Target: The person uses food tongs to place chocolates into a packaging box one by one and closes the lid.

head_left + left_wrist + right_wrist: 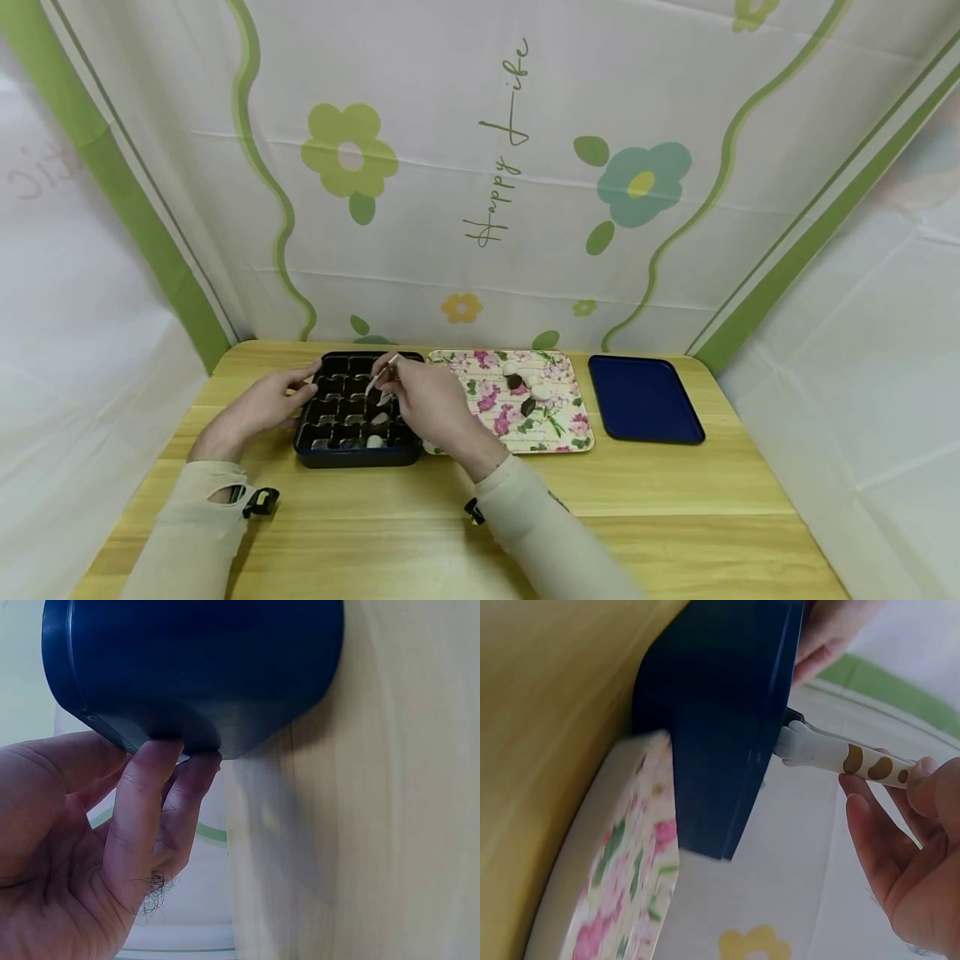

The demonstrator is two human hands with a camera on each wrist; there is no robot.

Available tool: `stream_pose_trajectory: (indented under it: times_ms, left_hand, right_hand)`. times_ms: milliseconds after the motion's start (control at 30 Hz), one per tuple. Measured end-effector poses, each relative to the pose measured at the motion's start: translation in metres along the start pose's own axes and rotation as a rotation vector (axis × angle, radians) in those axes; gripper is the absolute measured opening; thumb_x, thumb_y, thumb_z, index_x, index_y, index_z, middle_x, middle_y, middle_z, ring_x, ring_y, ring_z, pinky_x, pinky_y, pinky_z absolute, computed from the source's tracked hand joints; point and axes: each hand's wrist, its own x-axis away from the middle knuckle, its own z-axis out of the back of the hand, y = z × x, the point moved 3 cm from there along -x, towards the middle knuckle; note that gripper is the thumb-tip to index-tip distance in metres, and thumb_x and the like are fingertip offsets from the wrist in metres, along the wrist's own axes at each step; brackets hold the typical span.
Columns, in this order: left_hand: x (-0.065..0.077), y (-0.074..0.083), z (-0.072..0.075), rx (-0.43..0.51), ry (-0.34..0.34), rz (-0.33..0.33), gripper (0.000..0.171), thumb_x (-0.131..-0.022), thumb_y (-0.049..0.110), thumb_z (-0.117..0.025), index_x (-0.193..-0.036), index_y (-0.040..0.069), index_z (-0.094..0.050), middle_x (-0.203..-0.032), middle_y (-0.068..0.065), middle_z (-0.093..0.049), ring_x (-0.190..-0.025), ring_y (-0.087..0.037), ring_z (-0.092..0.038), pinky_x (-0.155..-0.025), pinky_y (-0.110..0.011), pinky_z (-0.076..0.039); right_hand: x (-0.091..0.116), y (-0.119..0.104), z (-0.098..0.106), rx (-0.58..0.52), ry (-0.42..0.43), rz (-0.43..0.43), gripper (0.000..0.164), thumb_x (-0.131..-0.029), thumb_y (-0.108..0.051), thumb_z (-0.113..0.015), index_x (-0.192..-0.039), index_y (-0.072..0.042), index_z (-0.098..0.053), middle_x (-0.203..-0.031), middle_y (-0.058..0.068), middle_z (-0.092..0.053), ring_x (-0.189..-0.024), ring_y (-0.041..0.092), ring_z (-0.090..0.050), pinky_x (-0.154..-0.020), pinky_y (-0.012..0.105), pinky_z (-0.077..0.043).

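Note:
My left hand [266,404] rests at the left side of a dark blue box [356,458] with a black divided insert. In the left wrist view its fingertips [201,766] touch the box's outer wall, with the thumb at the rim. My right hand [435,400] pinches a slim white paw-tipped tool [825,750] with brown spots, held over the box's right columns. Something dark shows beside the paw end; I cannot tell whether the tool grips it. A white pebble-like piece [375,442] sits in a front compartment.
Right of the box lies a floral tray [487,417] carrying several white [542,392] and dark pebble-like pieces [528,407]. Farther right lies a flat blue tray [645,400]. All stand on a wooden table [390,533], with a printed curtain [450,167] behind and at the sides.

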Motion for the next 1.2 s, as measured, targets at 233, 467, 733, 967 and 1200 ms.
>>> stream_pose_trajectory:
  times_ms: [233, 467, 733, 967, 1200]
  left_hand:
    - [0.000, 0.000, 0.001, -0.036, 0.005, -0.005, 0.061, -0.112, 0.023, -0.052, -0.167, 0.010, -0.029, -0.134, -0.028, -0.064, -0.048, -0.019, -0.054, -0.054, -0.032, -0.053]
    - [0.001, 0.002, 0.002, -0.037, 0.004, -0.009, 0.060, -0.112, 0.022, -0.052, -0.166, 0.008, -0.029, -0.136, -0.032, -0.063, -0.049, -0.020, -0.055, -0.057, -0.032, -0.054]
    - [0.001, 0.001, 0.002, -0.065, 0.008, -0.023, 0.059, -0.113, 0.026, -0.052, -0.166, 0.009, -0.031, -0.144, -0.035, -0.058, -0.048, -0.015, -0.052, -0.058, -0.030, -0.053]
    - [-0.001, 0.000, 0.000, -0.050, 0.031, -0.013, 0.060, -0.112, 0.026, -0.054, -0.166, 0.011, -0.031, -0.138, -0.033, -0.064, -0.052, -0.020, -0.058, -0.059, -0.030, -0.053]
    - [-0.001, 0.000, 0.001, -0.054, 0.070, 0.001, 0.061, -0.111, 0.028, -0.056, -0.165, 0.012, -0.035, -0.136, -0.033, -0.065, -0.071, -0.019, -0.070, -0.071, -0.034, -0.059]
  right_hand:
    - [-0.006, -0.018, -0.014, 0.002, -0.031, -0.008, 0.020, -0.110, -0.034, -0.055, -0.125, -0.031, -0.067, -0.100, -0.017, -0.077, -0.076, -0.002, -0.069, -0.054, 0.011, -0.045]
    - [-0.008, -0.027, -0.022, 0.002, -0.050, -0.015, 0.019, -0.108, -0.036, -0.057, -0.118, -0.026, -0.070, -0.095, -0.013, -0.077, -0.069, 0.000, -0.066, -0.054, 0.013, -0.044]
    - [-0.007, -0.025, -0.020, -0.089, -0.053, 0.019, 0.020, -0.109, -0.035, -0.056, -0.127, -0.032, -0.063, -0.105, -0.018, -0.077, -0.064, -0.009, -0.057, -0.051, 0.009, -0.039]
    - [0.000, -0.008, -0.008, -0.120, -0.019, -0.016, 0.021, -0.110, -0.034, -0.055, -0.128, -0.027, -0.064, -0.108, -0.015, -0.079, -0.075, 0.000, -0.069, -0.057, 0.011, -0.045]
    - [0.009, 0.013, 0.006, -0.170, -0.022, -0.124, 0.022, -0.110, -0.035, -0.056, -0.128, -0.027, -0.066, -0.100, -0.012, -0.078, -0.060, -0.002, -0.055, -0.051, 0.015, -0.042]
